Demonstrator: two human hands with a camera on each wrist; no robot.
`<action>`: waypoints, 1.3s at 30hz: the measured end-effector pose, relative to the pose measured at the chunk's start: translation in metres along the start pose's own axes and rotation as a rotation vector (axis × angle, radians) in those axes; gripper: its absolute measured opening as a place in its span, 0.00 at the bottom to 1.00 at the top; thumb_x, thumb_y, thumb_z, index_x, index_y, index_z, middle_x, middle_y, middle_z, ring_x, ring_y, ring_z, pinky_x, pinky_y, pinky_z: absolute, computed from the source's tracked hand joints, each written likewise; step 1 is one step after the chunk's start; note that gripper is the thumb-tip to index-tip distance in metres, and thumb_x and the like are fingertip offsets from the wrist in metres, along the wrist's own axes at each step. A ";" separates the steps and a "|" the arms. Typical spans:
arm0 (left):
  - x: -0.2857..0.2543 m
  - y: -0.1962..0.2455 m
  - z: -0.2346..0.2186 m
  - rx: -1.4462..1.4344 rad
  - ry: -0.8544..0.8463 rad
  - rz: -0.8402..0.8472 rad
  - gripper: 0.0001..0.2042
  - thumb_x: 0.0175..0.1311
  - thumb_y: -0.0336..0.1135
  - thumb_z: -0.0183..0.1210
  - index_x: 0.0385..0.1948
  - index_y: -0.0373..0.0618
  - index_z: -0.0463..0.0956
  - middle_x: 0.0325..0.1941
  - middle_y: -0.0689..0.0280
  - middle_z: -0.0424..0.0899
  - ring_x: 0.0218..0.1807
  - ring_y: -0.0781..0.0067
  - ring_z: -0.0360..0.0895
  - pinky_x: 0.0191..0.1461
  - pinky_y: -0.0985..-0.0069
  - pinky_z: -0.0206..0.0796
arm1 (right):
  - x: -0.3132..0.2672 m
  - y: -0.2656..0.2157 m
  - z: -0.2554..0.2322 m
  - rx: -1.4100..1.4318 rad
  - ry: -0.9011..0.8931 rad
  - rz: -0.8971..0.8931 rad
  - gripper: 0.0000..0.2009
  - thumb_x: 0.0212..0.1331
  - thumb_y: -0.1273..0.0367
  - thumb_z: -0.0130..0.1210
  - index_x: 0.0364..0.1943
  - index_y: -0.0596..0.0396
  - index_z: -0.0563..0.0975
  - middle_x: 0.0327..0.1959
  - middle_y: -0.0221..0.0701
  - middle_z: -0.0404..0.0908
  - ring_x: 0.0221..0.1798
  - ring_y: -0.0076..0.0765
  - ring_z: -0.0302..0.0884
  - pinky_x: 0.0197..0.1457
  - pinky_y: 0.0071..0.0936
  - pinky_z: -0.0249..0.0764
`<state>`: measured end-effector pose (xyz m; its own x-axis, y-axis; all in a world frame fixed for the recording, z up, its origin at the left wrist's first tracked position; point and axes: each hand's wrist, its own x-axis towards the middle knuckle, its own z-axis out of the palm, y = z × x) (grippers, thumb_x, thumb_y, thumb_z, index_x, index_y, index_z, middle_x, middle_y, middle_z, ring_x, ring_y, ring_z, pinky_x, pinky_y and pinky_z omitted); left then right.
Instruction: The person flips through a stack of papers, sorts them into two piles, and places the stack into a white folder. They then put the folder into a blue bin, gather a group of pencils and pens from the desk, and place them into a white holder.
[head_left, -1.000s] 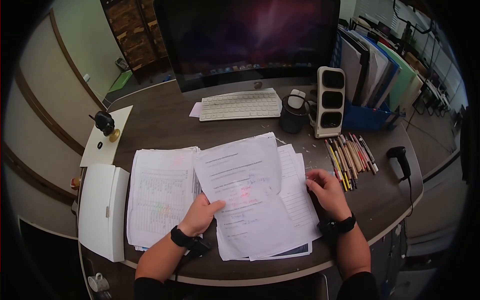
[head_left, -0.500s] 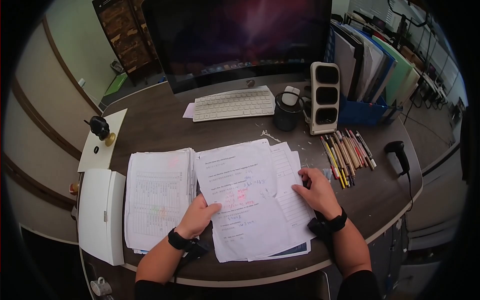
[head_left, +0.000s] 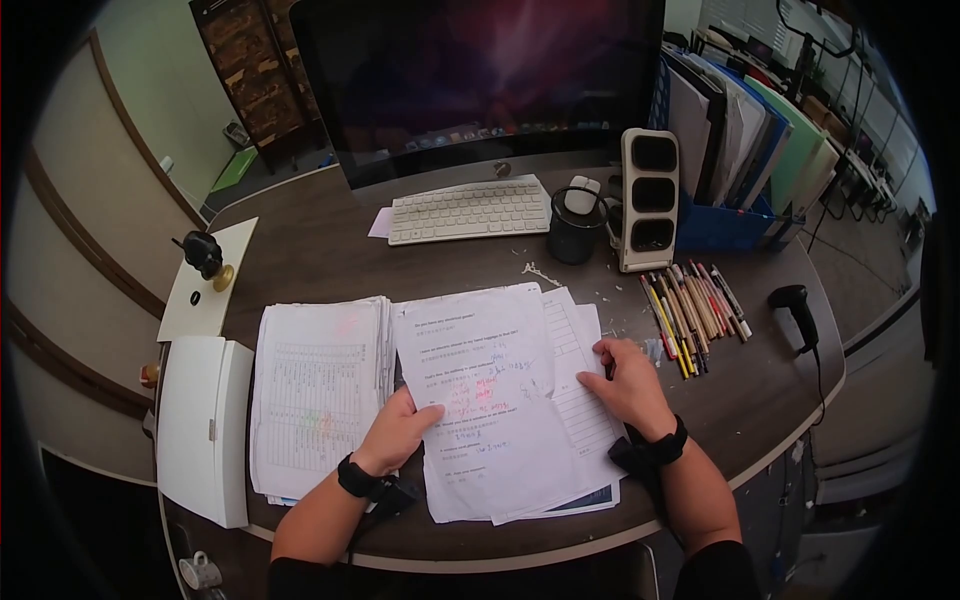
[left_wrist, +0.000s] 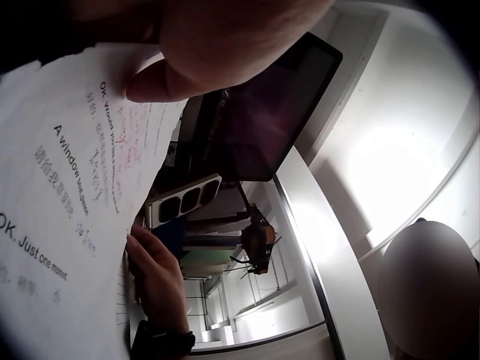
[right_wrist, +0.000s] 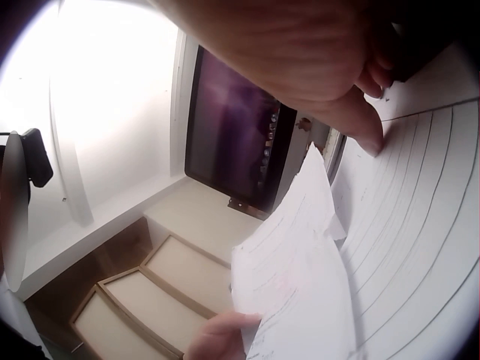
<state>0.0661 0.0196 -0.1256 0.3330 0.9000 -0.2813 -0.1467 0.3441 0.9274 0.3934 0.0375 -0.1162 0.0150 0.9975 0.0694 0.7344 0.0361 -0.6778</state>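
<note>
My left hand (head_left: pixel 392 435) pinches the left edge of a printed sheet (head_left: pixel 490 345), thumb on top and fingers behind. The sheet bears typed lines with red and blue handwriting. Partly under it, to the right, lies a lined sheet (head_left: pixel 590 425). My right hand (head_left: pixel 635 392) holds that one by its right edge, its thumb (right_wrist: pixel 364 131) flat on the ruled face. In the left wrist view the printed sheet (left_wrist: pixel 67 187) slants up from the desk. More papers peek out below both sheets.
Left of my left hand is a thick paper stack (head_left: pixel 310 400), beside a white box-shaped device (head_left: pixel 203 430). Pencils (head_left: pixel 695 315) lie right of the papers. Behind stand a keyboard (head_left: pixel 468 210), a black mesh cup (head_left: pixel 576 235) and a file rack (head_left: pixel 715 225). A scanner (head_left: pixel 795 312) rests far right.
My right hand has moved left onto the lined sheet, its thumb now over the edge. The printed sheet has turned a little straighter in my left hand. The head view has shifted slightly.
</note>
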 end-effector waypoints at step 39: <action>0.003 -0.001 0.003 -0.105 -0.024 0.044 0.20 0.70 0.24 0.48 0.63 0.35 0.63 0.64 0.58 0.73 0.64 0.67 0.70 0.68 0.69 0.61 | 0.013 0.018 -0.040 0.994 -0.081 0.213 0.11 0.66 0.72 0.54 0.48 0.65 0.73 0.40 0.34 0.83 0.37 0.22 0.80 0.43 0.19 0.78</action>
<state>0.0694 0.0208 -0.1266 0.3461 0.9087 -0.2334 -0.2582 0.3314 0.9075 0.4342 0.0485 -0.0984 0.0070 0.9889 -0.1486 -0.1743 -0.1451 -0.9739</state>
